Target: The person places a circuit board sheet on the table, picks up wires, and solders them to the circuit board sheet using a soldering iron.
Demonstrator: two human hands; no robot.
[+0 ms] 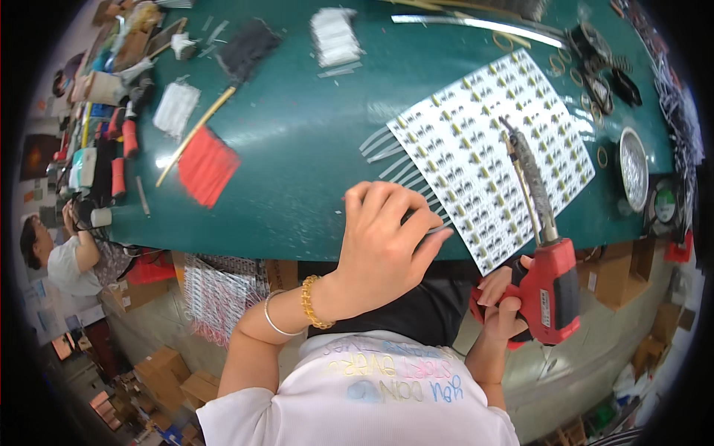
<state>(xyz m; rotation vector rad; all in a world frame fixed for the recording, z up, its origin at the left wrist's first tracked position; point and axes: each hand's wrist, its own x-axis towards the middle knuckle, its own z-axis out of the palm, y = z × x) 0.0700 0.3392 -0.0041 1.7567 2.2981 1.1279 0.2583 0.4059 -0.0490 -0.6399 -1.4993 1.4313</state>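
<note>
A white circuit board panel [494, 160] with rows of small dark parts lies tilted on the green table. Several thin white wires [405, 172] stick out along its left edge. My left hand [390, 238] hovers at the near ends of these wires, fingers curled and thumb close to the index finger; what is between them is hidden. In my right hand [506, 305] is a red and black soldering gun [554, 293], gripped by its handle. Its long metal tip [524, 171] points away from me, over the panel.
Red [208, 167], black [249, 48] and white wire bundles [335, 37] lie at the far left, with a wooden stick [195, 137]. A round metal dish [633, 169] stands at right. Tools crowd the left edge. Another person [71, 253] sits at far left.
</note>
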